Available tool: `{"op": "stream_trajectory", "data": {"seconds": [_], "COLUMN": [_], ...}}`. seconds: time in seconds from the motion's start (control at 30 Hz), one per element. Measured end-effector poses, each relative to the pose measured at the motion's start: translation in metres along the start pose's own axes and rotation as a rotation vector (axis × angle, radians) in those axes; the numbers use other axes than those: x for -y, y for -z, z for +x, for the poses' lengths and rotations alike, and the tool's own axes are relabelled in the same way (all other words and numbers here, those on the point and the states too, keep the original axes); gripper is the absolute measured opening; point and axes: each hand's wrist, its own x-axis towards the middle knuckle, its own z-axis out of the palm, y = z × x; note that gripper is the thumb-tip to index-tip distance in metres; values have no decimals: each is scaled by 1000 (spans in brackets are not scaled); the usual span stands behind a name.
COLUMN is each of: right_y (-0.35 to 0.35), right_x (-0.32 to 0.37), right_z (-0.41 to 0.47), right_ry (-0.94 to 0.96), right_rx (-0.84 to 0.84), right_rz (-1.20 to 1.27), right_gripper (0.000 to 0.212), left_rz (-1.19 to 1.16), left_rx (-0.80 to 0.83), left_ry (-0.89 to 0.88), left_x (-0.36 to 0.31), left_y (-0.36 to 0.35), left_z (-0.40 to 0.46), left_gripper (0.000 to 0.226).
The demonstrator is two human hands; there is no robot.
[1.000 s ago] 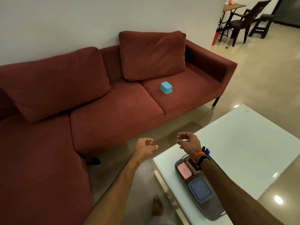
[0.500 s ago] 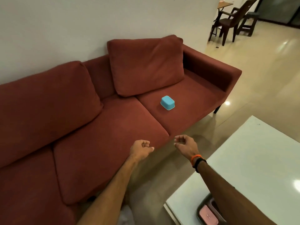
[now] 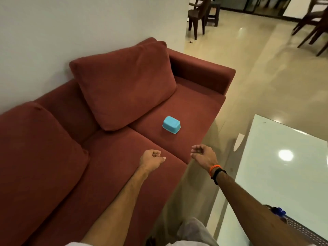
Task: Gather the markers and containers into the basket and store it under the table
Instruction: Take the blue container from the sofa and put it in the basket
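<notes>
A small light-blue container (image 3: 171, 124) lies upside down on the right seat cushion of the red sofa (image 3: 113, 157). My left hand (image 3: 150, 159) hovers over the sofa's front edge, fingers curled in with nothing in them. My right hand (image 3: 203, 155), with orange and black wristbands, is loosely cupped and empty, a short way in front of the container. At the bottom right, a corner of the grey mesh basket (image 3: 301, 229) shows on the white table (image 3: 284, 166), with a blue marker cap (image 3: 279, 211) sticking up beside my forearm.
The sofa has two back cushions against a white wall. A narrow strip of glossy floor runs between sofa and table. Dark wooden chairs (image 3: 200, 15) stand far back on the tiled floor, with more at the top right.
The view has moved closer to the sofa and turned right. The container now sits nearer my hands. The basket has slid almost out of view at the bottom right.
</notes>
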Motion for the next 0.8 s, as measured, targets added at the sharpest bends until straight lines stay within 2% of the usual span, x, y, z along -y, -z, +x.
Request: {"op": "stream_trajectory", "data": {"seconds": [0.23, 0.33, 0.47, 0.6, 0.7, 0.77, 0.8], "right_y": [-24, -35, -55, -67, -99, -104, -117], "right_x": [16, 20, 18, 24, -8, -3, -22], "right_z": [87, 143, 236, 273, 352, 356, 380], "right_ry": [-90, -123, -222, -286, -426, -446, -498], "right_rx": [-14, 22, 108, 149, 191, 187, 203], "right_rz": [16, 19, -42, -48, -93, -82, -93], "right_gripper": [19, 20, 19, 19, 27, 40, 47], "left_rz": [29, 31, 4, -42, -23, -8, 7], "left_rx": [72, 63, 48, 42, 42, 42, 49], "left_ry": [41, 78, 217, 252, 401, 404, 442], "left_x": [-37, -50, -60, -72, -58, -60, -46], "left_y": [5, 0, -21, -31, -61, -60, -73], "left_z": [98, 152, 242, 282, 373, 387, 419], "left_gripper": [37, 36, 35, 35, 36, 43, 47]}}
